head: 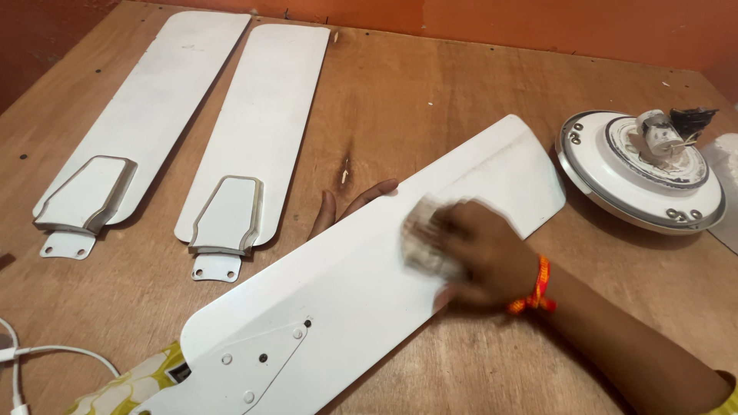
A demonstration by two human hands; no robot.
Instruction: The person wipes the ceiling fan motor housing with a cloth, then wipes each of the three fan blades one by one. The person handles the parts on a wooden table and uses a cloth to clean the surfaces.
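Right hand (480,257): presses a pale wadded cloth (424,240) onto a white ceiling-fan blade (369,277) lying diagonally on the wooden table (430,84).
Left hand (350,207): fingers spread, mostly hidden beneath the blade's far edge.
Nearby: two more blades (254,131); fan motor (642,169) at right.

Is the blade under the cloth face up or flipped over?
Flipped over: the blade shows a flat bracket plate with screw holes, while the two spare blades show raised trim covers.

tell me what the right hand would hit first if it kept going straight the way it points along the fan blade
The right hand, pressing a cloth, points up-left along the fan blade. Past the blade's edge, the left hand's fingertips probably come first, then bare table; depth is unclear.
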